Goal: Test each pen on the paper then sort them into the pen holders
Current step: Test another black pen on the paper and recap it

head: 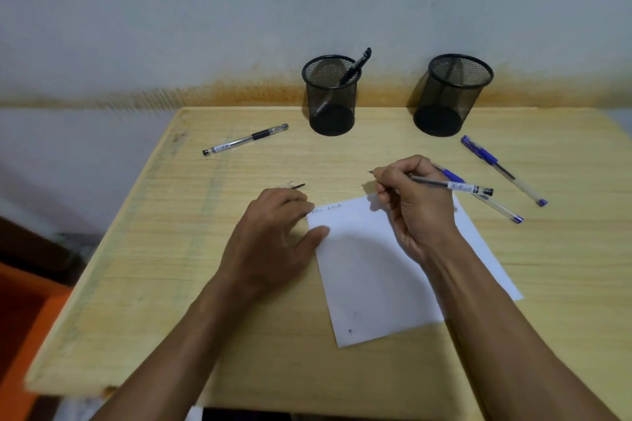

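Note:
My right hand [413, 205] grips a black pen [451, 185], its tip just above the top edge of the white paper [372, 284]. A few words are written near the paper's top left corner. My left hand [273, 239] rests on the paper's left edge and holds a clear pen cap [294, 185] in its fingers. Two black mesh pen holders stand at the back: the left holder [331, 96] has one black pen [355, 67] in it, while the right holder [451, 96] looks empty.
A black pen [244, 139] lies at the back left of the wooden table [164, 249]. Two blue pens lie on the right, one [502, 169] farther out and one [492, 203] partly under my right hand. A wall stands behind.

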Tool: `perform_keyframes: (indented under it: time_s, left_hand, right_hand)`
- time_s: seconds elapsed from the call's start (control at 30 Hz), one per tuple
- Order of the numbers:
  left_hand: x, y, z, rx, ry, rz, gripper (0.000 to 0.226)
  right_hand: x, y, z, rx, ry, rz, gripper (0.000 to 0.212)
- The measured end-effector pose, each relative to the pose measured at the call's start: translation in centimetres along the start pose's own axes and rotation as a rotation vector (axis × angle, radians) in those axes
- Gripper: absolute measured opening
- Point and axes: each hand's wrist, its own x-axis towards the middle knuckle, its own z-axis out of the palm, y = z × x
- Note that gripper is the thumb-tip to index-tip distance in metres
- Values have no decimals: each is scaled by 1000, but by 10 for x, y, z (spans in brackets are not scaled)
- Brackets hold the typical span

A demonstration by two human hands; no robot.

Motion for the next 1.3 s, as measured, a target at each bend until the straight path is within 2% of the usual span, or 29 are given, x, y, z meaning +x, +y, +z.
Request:
perform_keyframes:
  time_s: [0.07, 0.13, 0.2, 0.33, 0.5, 0.63, 0.73, 0.83, 1.13, 1.3]
  left_hand:
    - [2, 2, -2, 13, 111, -74, 25]
    - [8, 3, -4, 20, 181, -249, 24]
    - [14, 3, -4, 64, 151, -383, 26]
    - [23, 1, -5, 115, 79, -436, 22]
    - [29, 10, -11, 154, 22, -420, 13]
    - [23, 30, -25, -137, 120, -393, 9]
    - [12, 54, -41, -368, 169, -382, 15]
    - [4, 69, -51, -467, 160, -322, 17]
    - [-13, 75, -62, -449, 109, -168, 2]
    - [-12, 82, -71, -427, 101, -124, 7]
  right_hand:
    - [-1, 2, -1, -65, -42, -39, 19]
    - [-2, 4, -2, -115, -83, -65, 19]
    - [-3, 5, -1, -165, -114, -59, 17]
    - [-8, 3, 1, -272, -95, -80, 15]
    - [-17, -5, 4, -252, -92, -68, 15]
    - [-39, -26, 9, -199, -128, -95, 10]
    - [-59, -43, 8, -307, -194, -205, 6]
    - [-73, -53, 6, -370, -203, -261, 8]
    - [-92, -58, 2, -433, -240, -271, 9]
    - [-95, -56, 6, -448, -254, -290, 10]
